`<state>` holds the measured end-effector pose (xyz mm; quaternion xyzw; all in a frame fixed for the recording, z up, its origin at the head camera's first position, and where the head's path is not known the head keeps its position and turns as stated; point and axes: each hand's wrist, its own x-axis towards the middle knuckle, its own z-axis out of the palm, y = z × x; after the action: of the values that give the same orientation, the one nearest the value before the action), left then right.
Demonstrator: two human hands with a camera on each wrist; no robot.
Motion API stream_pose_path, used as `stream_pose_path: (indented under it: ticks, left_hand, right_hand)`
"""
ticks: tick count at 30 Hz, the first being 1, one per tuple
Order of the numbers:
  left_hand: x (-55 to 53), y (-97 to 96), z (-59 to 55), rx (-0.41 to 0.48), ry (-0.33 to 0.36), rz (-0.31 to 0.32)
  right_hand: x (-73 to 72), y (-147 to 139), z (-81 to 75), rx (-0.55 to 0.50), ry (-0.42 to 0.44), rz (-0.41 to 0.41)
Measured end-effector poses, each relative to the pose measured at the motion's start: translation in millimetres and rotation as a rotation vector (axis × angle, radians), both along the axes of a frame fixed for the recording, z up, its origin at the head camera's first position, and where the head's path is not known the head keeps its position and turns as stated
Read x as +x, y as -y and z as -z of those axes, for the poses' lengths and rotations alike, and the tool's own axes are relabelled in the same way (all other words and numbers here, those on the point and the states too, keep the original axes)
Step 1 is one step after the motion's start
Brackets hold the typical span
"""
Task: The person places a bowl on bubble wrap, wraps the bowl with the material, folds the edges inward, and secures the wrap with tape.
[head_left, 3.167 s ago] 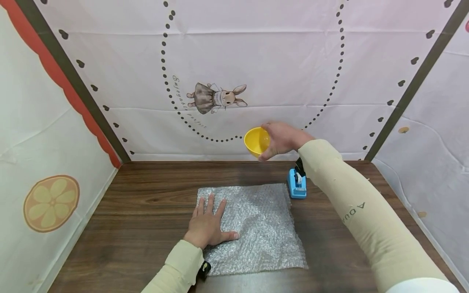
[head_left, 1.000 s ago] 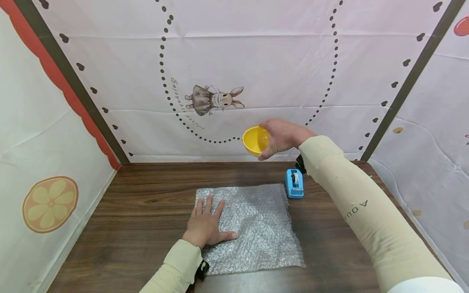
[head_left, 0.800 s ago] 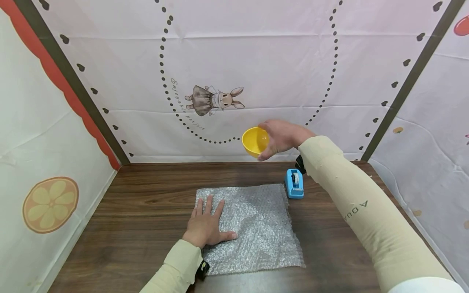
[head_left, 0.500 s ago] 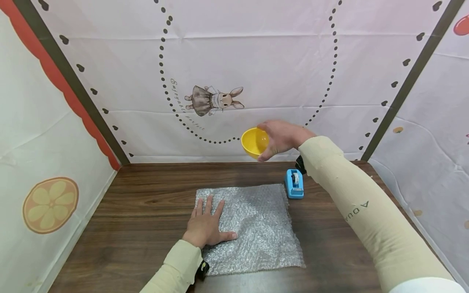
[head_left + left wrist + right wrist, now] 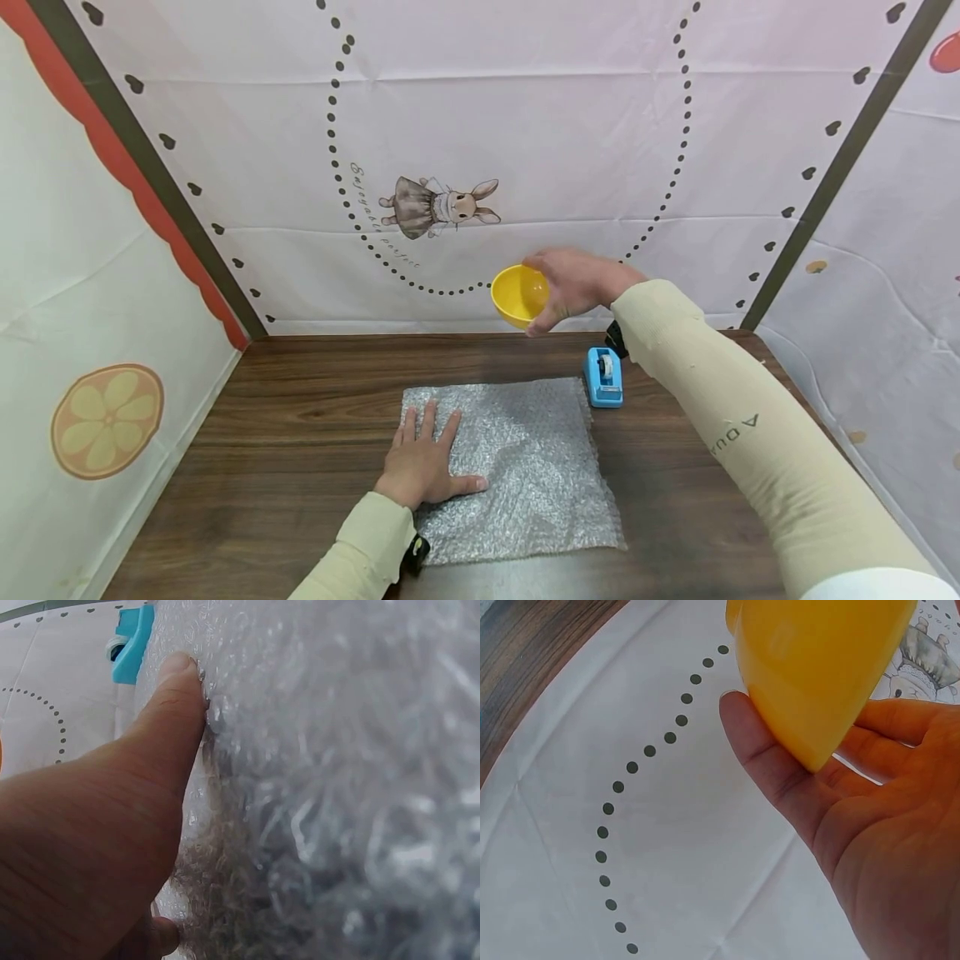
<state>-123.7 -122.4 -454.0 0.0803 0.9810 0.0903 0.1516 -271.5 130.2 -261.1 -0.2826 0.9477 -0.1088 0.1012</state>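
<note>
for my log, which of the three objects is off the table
The yellow bowl, held up in the right hand; the bubble wrap and blue tape dispenser both rest on the table.

A white cloth (image 5: pixel 570 150) hangs behind the dark wooden counter (image 5: pixel 300 417), printed with a rabbit (image 5: pixel 415 208) in a skirt (lying sideways, I notice, ears to the right), a looping line of dark dots (image 5: pixel 331 133) and small hearts (image 5: pixel 134 84). Over on the left, an orange slice (image 5: pixel 107 422) sits below a red scalloped border (image 5: pixel 131 183). A blue tape dispenser (image 5: pixel 604 392) stands toward the counter's back right.
</note>
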Motion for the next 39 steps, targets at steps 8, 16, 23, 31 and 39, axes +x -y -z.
stream_pose_path:
  ticks: [8, 16, 23, 31, 39]
  left_hand:
    - [1.0, 0.4, -0.3, -0.003, -0.008, 0.003]
    - [0.3, 0.0, 0.6, -0.004, -0.004, 0.002]
    - [-0.1, -0.6, 0.1, -0.004, 0.003, 0.003]
    - [-0.3, -0.4, 1.8, -0.002, 0.007, 0.002]
    - [-1.2, 0.0, 3.8, -0.005, 0.012, 0.004]
  right_hand:
    - [1.6, 0.3, -1.9, -0.004, 0.011, -0.022]
    - [3.9, 2.9, -3.6, -0.010, 0.012, -0.043]
    - [8.3, 5.6, -6.9, -0.027, 0.010, -0.048]
    - [10.6, 8.3, -4.9, -0.023, 0.016, -0.067]
    - [15.0, 9.3, -4.7, -0.020, 0.019, -0.081]
